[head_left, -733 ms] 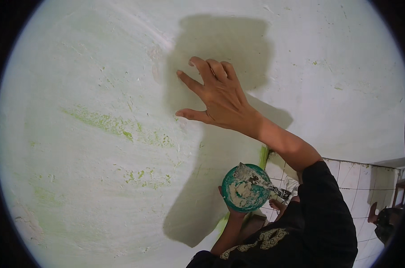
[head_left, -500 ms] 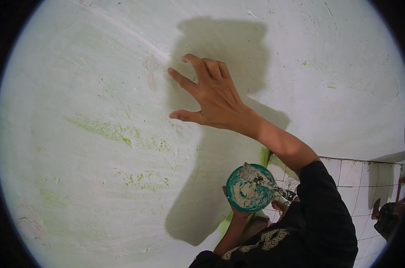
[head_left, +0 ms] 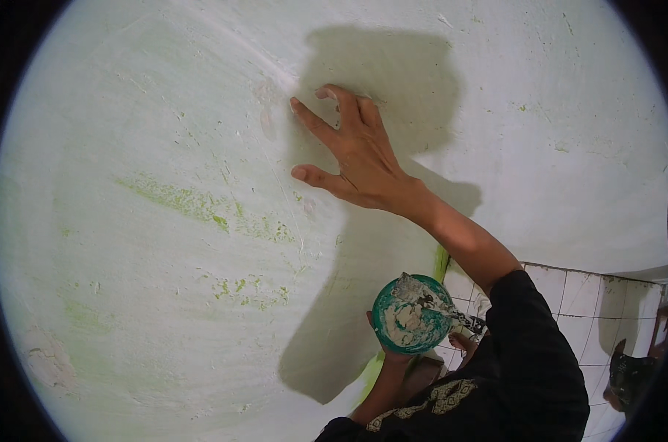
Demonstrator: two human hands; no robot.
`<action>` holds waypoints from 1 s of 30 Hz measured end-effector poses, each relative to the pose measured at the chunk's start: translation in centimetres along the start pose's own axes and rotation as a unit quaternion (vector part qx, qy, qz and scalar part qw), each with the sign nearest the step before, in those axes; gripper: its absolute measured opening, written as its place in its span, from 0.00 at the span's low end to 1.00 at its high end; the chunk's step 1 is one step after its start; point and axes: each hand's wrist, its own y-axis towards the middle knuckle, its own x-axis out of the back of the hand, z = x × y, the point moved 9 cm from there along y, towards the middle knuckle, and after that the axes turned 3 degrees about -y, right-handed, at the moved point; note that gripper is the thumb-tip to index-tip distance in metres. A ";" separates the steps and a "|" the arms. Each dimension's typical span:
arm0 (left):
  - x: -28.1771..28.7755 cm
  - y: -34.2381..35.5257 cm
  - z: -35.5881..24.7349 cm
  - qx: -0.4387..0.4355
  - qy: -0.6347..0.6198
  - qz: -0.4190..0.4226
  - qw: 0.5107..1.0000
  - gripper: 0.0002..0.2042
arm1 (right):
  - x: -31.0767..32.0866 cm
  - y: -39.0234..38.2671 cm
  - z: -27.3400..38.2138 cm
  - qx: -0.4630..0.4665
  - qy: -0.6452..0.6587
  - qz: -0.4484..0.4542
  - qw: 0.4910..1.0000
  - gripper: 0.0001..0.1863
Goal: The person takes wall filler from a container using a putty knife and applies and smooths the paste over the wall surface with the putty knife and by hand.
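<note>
right hand (head_left: 363, 158): open, fingers spread, flat on wall (head_left: 164, 221)
left hand (head_left: 393, 353): gripping green bowl (head_left: 411, 315)
bowl: putty, scraper (head_left: 433, 298) across it
around: tiles (head_left: 592, 309) lower right

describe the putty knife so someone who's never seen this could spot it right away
Start at the big pale wall with green patches, then drop to the lower right where it meets white tiles. There the left hand holds up a round green bowl of whitish filler. The putty knife lies across the bowl's rim: the only flat metal blade, smeared with paste, handle pointing right.
</note>
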 end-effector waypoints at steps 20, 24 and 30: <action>1.0 -0.1 -0.3 0.006 -0.020 -0.024 1.000 0.37 | -0.4 -0.8 -1.8 -0.064 0.132 -0.028 0.989 0.37; 2.2 0.0 -0.5 0.000 0.022 -0.078 0.997 0.39 | -0.9 -0.4 -1.8 -0.061 0.110 -0.033 0.991 0.38; 1.5 0.0 -0.5 0.000 0.014 -0.037 0.999 0.38 | 0.6 -1.0 -1.9 -0.053 0.051 -0.011 0.997 0.37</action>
